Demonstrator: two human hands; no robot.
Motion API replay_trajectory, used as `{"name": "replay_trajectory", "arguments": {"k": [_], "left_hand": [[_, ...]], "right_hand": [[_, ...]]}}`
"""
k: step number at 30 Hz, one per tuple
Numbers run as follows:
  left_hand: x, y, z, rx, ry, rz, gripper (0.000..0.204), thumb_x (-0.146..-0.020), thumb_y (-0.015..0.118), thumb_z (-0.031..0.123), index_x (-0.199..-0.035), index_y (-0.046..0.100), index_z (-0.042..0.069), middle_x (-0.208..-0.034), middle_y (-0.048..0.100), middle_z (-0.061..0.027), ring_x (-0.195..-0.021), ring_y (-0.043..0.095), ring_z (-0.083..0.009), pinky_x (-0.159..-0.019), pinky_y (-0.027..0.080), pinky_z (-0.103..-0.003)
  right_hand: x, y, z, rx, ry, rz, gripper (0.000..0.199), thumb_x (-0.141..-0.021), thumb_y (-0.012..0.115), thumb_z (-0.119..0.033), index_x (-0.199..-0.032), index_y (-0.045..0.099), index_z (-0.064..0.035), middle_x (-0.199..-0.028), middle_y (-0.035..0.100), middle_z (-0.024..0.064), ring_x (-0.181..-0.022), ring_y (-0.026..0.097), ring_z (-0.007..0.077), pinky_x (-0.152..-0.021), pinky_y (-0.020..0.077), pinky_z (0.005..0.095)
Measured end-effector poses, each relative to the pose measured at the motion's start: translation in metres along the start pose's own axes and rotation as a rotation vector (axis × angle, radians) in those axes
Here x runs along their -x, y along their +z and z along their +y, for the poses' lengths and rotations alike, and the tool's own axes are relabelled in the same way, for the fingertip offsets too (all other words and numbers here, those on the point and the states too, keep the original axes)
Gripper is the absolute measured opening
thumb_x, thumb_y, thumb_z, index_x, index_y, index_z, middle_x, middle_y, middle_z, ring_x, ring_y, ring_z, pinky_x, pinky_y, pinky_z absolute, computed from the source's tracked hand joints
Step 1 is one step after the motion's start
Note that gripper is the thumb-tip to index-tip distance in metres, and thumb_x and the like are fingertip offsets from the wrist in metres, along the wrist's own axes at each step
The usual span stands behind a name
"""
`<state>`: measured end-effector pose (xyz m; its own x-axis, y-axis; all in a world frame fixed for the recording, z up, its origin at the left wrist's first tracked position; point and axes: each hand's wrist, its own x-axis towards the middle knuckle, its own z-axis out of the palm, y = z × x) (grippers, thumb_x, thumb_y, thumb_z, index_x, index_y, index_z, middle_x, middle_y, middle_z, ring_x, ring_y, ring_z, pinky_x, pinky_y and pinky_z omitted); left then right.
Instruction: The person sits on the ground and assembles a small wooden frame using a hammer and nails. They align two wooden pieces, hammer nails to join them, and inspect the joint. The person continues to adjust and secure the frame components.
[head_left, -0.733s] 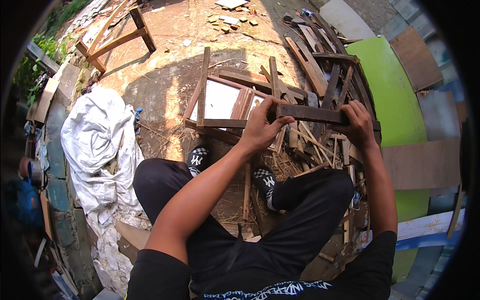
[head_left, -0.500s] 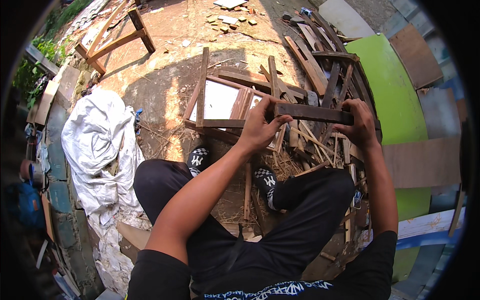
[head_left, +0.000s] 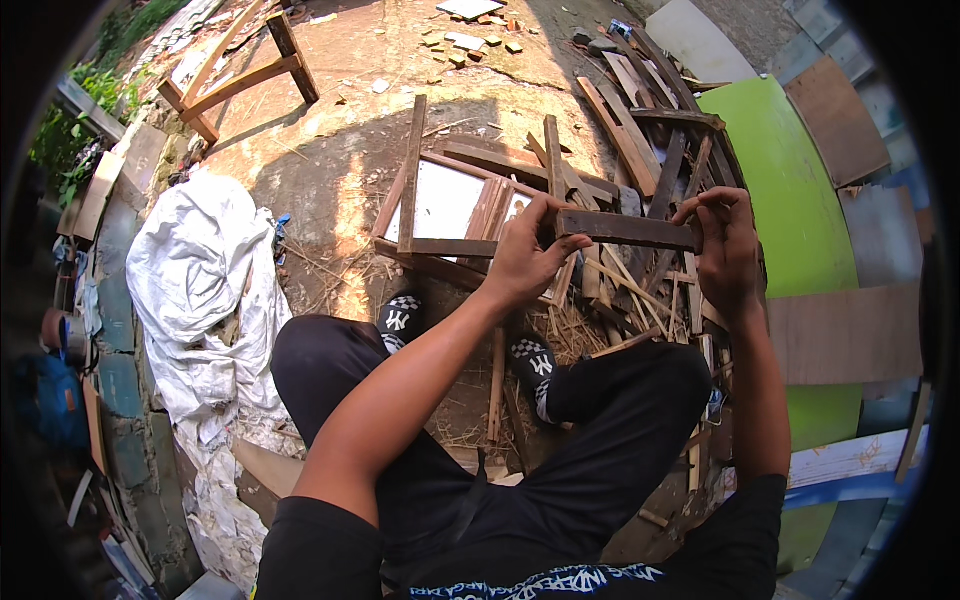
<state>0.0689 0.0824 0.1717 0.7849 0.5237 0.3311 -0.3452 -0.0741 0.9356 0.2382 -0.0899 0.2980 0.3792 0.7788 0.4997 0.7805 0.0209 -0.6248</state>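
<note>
A short, dark wooden board [head_left: 628, 229] is held up crosswise above my knees, its broad face toward me. My left hand [head_left: 522, 258] grips its left end, thumb along the near side and fingers behind. At the opposite end, my right hand [head_left: 728, 250] has its bent fingers around the board's tip; part of that grip is hidden. Beyond my left hand, on the ground, lies a brown wooden frame [head_left: 385, 213] with white panels, with an upright batten [head_left: 412, 165] across it.
Scrap wood [head_left: 628, 140] is heaped from the middle to the right, beside a green sheet [head_left: 800, 190]. White cloth [head_left: 190, 280] lies crumpled on the left. A wooden trestle-like frame [head_left: 250, 80] stands far left. Small wood offcuts [head_left: 457, 60] are scattered at the back.
The board has turned slightly, showing more of its broad face. My right hand's fingers have lifted and shifted at its right end, while the left hand keeps its grip.
</note>
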Motion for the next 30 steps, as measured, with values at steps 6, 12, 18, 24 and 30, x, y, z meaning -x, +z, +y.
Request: {"name": "replay_trajectory", "arguments": {"k": [6, 12, 18, 24, 30], "left_hand": [[0.001, -0.003, -0.004, -0.049, 0.084, 0.069, 0.037, -0.091, 0.08, 0.021, -0.113, 0.058, 0.002, -0.091, 0.075, -0.0098, -0.087, 0.072, -0.0145, -0.076, 0.054, -0.03], [0.0, 0.0, -0.008, -0.027, 0.048, 0.064, 0.036, -0.09, 0.081, 0.019, -0.113, 0.059, 0.003, -0.091, 0.075, -0.0105, -0.085, 0.071, -0.0156, -0.073, 0.053, -0.031], [0.001, -0.001, -0.011, -0.05, 0.084, 0.102, 0.033, -0.089, 0.081, 0.015, -0.111, 0.059, 0.003, -0.091, 0.075, -0.0103, -0.084, 0.071, -0.0153, -0.072, 0.052, -0.031], [0.002, -0.004, -0.004, -0.04, 0.067, 0.118, 0.034, -0.089, 0.081, 0.012, -0.113, 0.057, 0.003, -0.086, 0.071, -0.0068, -0.081, 0.065, -0.0096, -0.071, 0.05, -0.029], [0.001, -0.002, -0.003, -0.042, 0.06, 0.098, 0.034, -0.09, 0.08, 0.012, -0.112, 0.056, 0.003, -0.086, 0.07, -0.0059, -0.08, 0.062, -0.0082, -0.071, 0.049, -0.028]], "right_hand": [[-0.023, 0.025, -0.037, 0.009, -0.169, -0.335, 0.013, -0.093, 0.066, 0.007, -0.105, 0.064, 0.0018, -0.091, 0.076, 0.0128, -0.088, 0.076, 0.0159, -0.074, 0.0589, 0.03], [-0.027, 0.063, -0.043, -0.239, 0.159, -0.223, 0.004, -0.092, 0.069, 0.005, -0.096, 0.07, 0.0049, -0.084, 0.074, 0.0103, -0.079, 0.072, 0.0115, -0.072, 0.0591, 0.0279], [-0.025, 0.073, -0.034, -0.402, 0.298, -0.223, 0.015, -0.095, 0.065, 0.004, -0.107, 0.075, 0.0032, -0.086, 0.074, 0.01, -0.084, 0.071, 0.0111, -0.073, 0.059, 0.0268], [-0.031, 0.07, -0.03, -0.209, 0.04, -0.221, 0.017, -0.095, 0.064, 0.004, -0.11, 0.073, 0.0037, -0.091, 0.076, 0.0129, -0.088, 0.074, 0.015, -0.077, 0.0583, 0.0294], [-0.029, 0.073, -0.035, -0.17, 0.088, -0.151, 0.011, -0.089, 0.072, 0.002, -0.1, 0.07, 0.0029, -0.095, 0.077, 0.0137, -0.087, 0.076, 0.0194, -0.075, 0.0588, 0.0303]]}}
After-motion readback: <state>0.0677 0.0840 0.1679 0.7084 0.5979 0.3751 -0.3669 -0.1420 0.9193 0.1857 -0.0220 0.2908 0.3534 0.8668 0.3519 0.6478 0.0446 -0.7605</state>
